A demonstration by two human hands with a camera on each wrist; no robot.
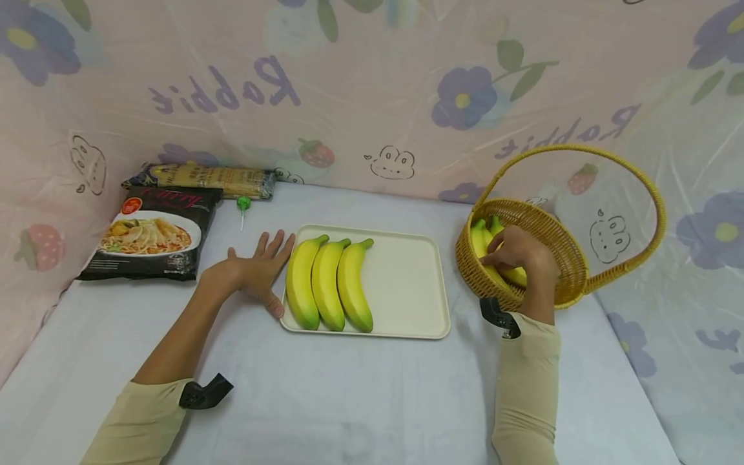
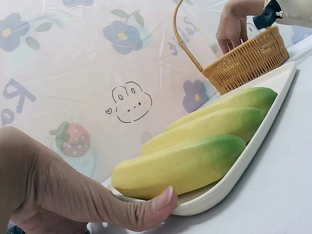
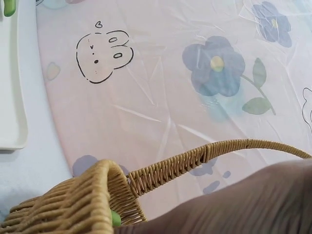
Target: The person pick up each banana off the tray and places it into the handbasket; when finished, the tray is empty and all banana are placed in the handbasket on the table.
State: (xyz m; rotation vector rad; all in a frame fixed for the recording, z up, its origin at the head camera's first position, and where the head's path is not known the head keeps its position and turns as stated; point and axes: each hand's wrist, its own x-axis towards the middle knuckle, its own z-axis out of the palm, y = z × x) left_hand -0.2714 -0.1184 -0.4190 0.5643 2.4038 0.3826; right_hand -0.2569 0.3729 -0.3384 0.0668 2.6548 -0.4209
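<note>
Three yellow bananas (image 1: 327, 284) with green tips lie side by side on the left part of a cream tray (image 1: 407, 290). At the tray's left edge my left hand (image 1: 256, 271) lies with fingers spread, and in the left wrist view its thumb (image 2: 146, 209) touches the rim beside the nearest banana. My right hand (image 1: 520, 252) reaches down into a wicker basket (image 1: 566, 248), its fingers curled at a banana (image 1: 516, 278) inside. Another banana (image 1: 478, 240) shows at the basket's left side. The right fingertips are partly hidden, and in the right wrist view the basket wall covers them.
The basket's tall handle (image 1: 659, 213) arches up and leans right. To the left lie a black noodle packet (image 1: 154, 232), a pack of dry noodles (image 1: 209, 179) and a green lollipop (image 1: 243, 204). A patterned sheet (image 1: 372, 97) rises behind the white table surface (image 1: 349, 400).
</note>
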